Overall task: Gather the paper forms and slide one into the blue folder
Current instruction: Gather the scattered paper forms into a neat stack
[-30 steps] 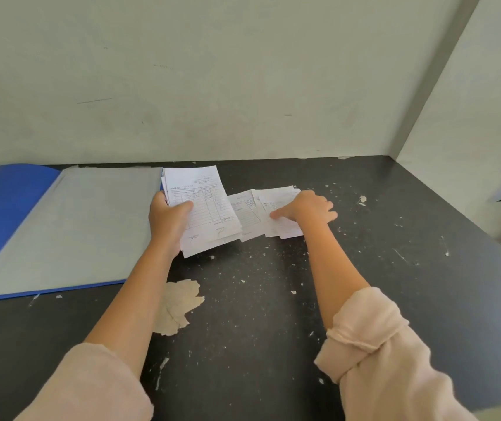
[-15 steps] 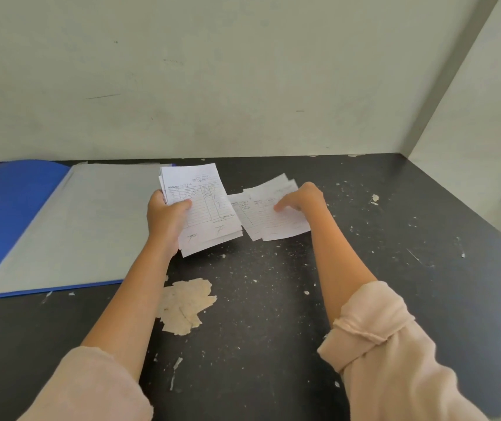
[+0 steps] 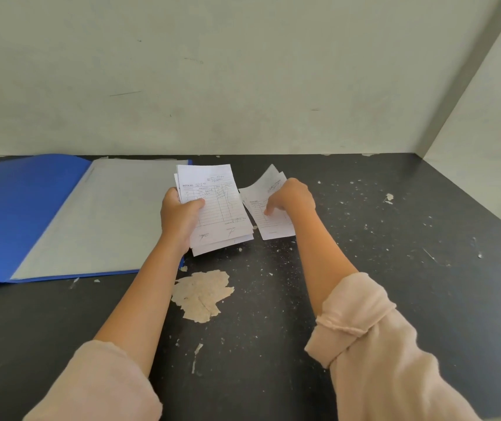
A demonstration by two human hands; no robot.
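Two bundles of paper forms are now showing where a second ago the loose sheets were lying fanned flat on the dark table (image 3: 395, 268): the larger stack (image 3: 215, 208) is sitting in the left hand (image 3: 179, 220), just right of the blue folder (image 3: 24, 214), with the thumb pressing across its printed face and the fingers curling underneath, while the smaller bunch (image 3: 269, 214) is lying a little farther right of the folder, no longer spread out. The right hand (image 3: 291, 197) is closing on that bunch, fingers bent down onto the top sheet, and the far edges of the sheets are curling up off the table behind the knuckles, which they were not doing a second ago; I am judging that it is lifting or scooping them rather than merely pinning them, though how firm the hold is I cannot tell. The folder is lying open against the wall, its blue cover to the left and a pale sheet (image 3: 100, 214) covering its right half, nothing yet slid into it. The gathering step is therefore looking nearly finished: the right-hand bunch is about to be joined to the left-hand stack, after which one form can be separated and taken leftward to the folder. A torn pale scrap (image 3: 202, 294) is resting nearer the person than the folder's right corner, apart from the forms.
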